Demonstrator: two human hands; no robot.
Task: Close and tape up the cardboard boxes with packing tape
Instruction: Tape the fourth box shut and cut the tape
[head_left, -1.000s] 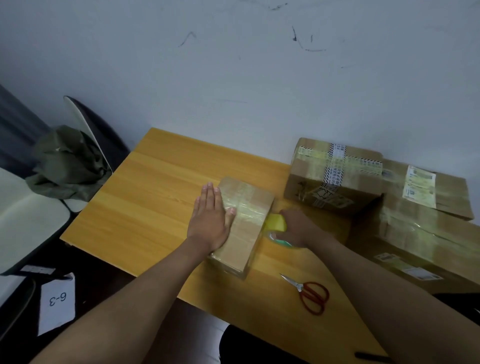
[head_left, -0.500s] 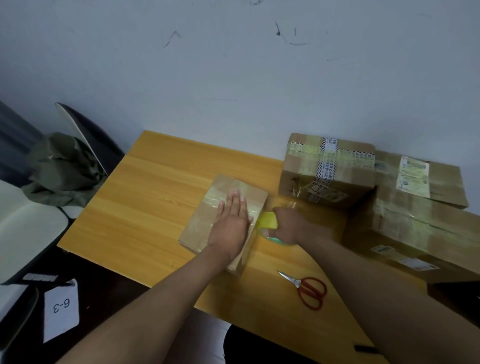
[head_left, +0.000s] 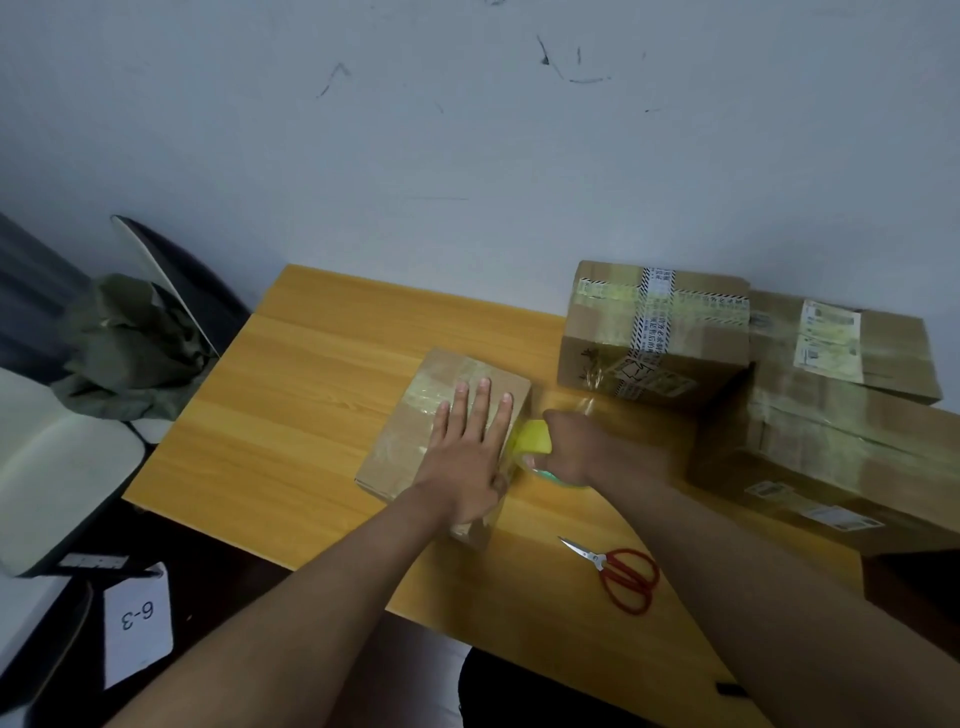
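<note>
While the left hand (head_left: 470, 457) presses flat, fingers straight, on the small taped brown cardboard box (head_left: 415, 447) lying mid-way across the yellow wooden table (head_left: 291, 415), the right hand (head_left: 582, 449) grips a yellow-green tape dispenser (head_left: 532, 441) against the box's right side, near red-handled scissors (head_left: 621, 574).

The room is dim, with a cool bluish cast over the wall (head_left: 467, 156). Light is soft and even; its source cannot be told. The table (head_left: 322, 415) shows faint sheen along its far edge, and tape on the boxes (head_left: 654, 332) glints weakly. The right hand (head_left: 587, 447) is smeared with motion blur. Straight lines bow towards the frame edges, and the left corners fall dark.
</note>
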